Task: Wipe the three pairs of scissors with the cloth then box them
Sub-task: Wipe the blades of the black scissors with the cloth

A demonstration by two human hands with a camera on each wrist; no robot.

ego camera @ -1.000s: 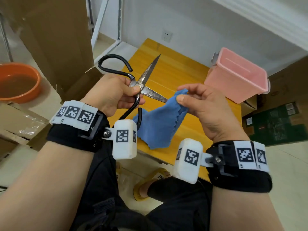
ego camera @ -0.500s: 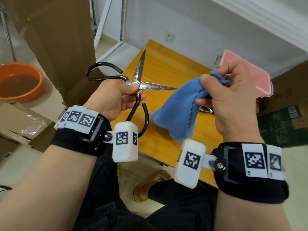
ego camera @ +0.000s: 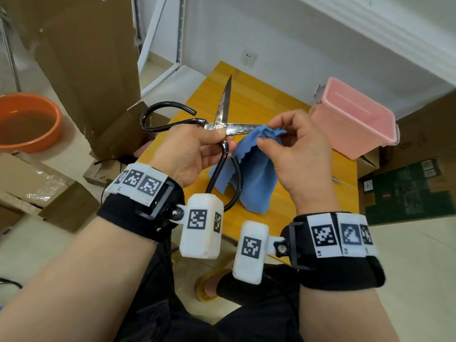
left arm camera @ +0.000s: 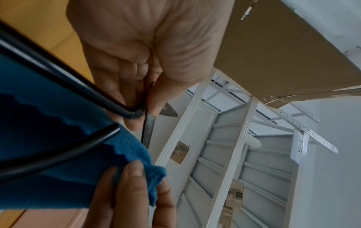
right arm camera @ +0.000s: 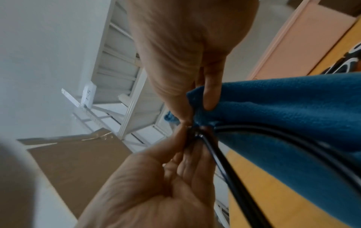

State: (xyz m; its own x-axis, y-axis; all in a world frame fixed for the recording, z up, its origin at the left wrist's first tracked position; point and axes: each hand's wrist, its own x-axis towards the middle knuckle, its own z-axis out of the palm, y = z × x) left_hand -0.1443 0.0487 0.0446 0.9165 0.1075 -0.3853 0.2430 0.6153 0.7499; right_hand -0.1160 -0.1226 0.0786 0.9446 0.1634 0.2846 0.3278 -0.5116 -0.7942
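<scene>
Large black-handled scissors (ego camera: 223,112) are spread open above the wooden table (ego camera: 249,99). My left hand (ego camera: 197,149) grips them at the pivot, one blade pointing up and away, the other pointing right. My right hand (ego camera: 293,149) pinches a blue cloth (ego camera: 254,174) around the right-pointing blade near the pivot; the rest of the cloth hangs down. In the left wrist view the black handle (left arm camera: 64,80) crosses the cloth (left arm camera: 58,154). In the right wrist view my thumb and fingers pinch the cloth (right arm camera: 283,111). The pink box (ego camera: 355,119) stands at the table's right.
Another pair of scissors (right arm camera: 349,61) lies on the table by the pink box, partly hidden. An orange basin (ego camera: 27,122) sits on the floor at left, beside cardboard boxes (ego camera: 86,70). A white metal rack (left arm camera: 224,154) stands behind the table.
My right hand has brought the cloth back left from near the pink box onto the right-pointing blade. The left hand keeps holding the open scissors, slightly turned.
</scene>
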